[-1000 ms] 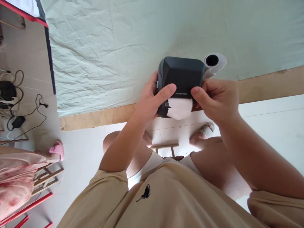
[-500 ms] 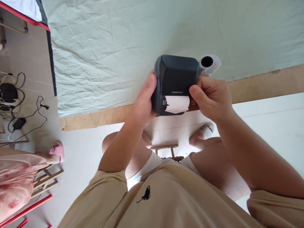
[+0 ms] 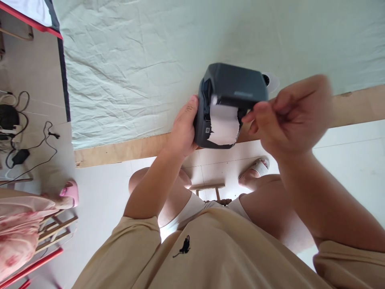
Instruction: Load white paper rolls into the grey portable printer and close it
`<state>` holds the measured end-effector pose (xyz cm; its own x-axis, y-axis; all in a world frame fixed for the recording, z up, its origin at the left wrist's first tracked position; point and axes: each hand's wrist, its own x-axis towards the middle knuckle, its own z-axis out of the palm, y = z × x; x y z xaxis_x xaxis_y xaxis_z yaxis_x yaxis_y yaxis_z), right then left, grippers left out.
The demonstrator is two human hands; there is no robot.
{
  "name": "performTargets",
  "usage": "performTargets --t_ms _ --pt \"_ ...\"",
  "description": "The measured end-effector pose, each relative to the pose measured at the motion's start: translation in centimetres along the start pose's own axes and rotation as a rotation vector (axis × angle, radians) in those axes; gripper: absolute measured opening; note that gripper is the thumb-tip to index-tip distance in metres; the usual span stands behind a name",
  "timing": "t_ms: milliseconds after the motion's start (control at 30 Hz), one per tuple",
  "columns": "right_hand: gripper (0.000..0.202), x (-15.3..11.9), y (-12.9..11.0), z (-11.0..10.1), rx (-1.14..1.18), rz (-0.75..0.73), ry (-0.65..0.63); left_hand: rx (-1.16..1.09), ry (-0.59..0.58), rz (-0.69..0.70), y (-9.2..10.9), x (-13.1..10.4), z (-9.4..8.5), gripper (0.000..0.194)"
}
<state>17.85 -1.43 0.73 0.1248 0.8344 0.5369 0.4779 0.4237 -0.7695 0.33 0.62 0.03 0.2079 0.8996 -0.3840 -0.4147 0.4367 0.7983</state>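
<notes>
Printer [image 3: 204,138], gripped at its side by the left hand [image 3: 183,128], above the wooden edge [image 3: 120,154] of the table; lid [image 3: 234,80] part-raised. Right hand [image 3: 294,116]: fingers bent at the lid's near corner; blur hides whether they grip it. Likely faults: the lid could drop onto the paper [image 3: 224,128] if the fingertips slip; the printer could twist, being braced mainly from one side. Beyond the grip, a white roll [image 3: 274,82] on creased pale-green cloth [image 3: 135,60]. Far left of the grip: cables [image 3: 9,120] and a pink shoe [image 3: 70,192] over pale floor [image 3: 102,200].
</notes>
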Motion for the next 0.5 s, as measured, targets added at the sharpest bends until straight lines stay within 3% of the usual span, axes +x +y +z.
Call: performTargets --t_ms 67,133,233,333,500 --pt "0.025 0.8 -1.0 0.1 0.014 -0.075 0.125 0.017 0.020 -0.017 -0.1 0.0 0.0 0.036" --pt "0.018 1.5 -1.6 0.2 -0.093 -0.136 0.138 0.036 0.026 -0.022 0.0 0.0 0.1 0.037" --pt "0.007 2.0 -2.2 0.3 -0.420 -0.152 -0.052 0.092 0.006 -0.013 0.2 -0.3 0.2 0.041" --pt "0.013 2.0 -2.6 0.2 -0.681 -0.067 -0.284 0.127 0.018 0.023 0.4 -0.4 0.3 0.045" --pt "0.019 2.1 -2.8 -0.4 -0.652 -0.003 -0.509 0.169 -0.031 0.031 0.5 -0.5 0.4 0.056"
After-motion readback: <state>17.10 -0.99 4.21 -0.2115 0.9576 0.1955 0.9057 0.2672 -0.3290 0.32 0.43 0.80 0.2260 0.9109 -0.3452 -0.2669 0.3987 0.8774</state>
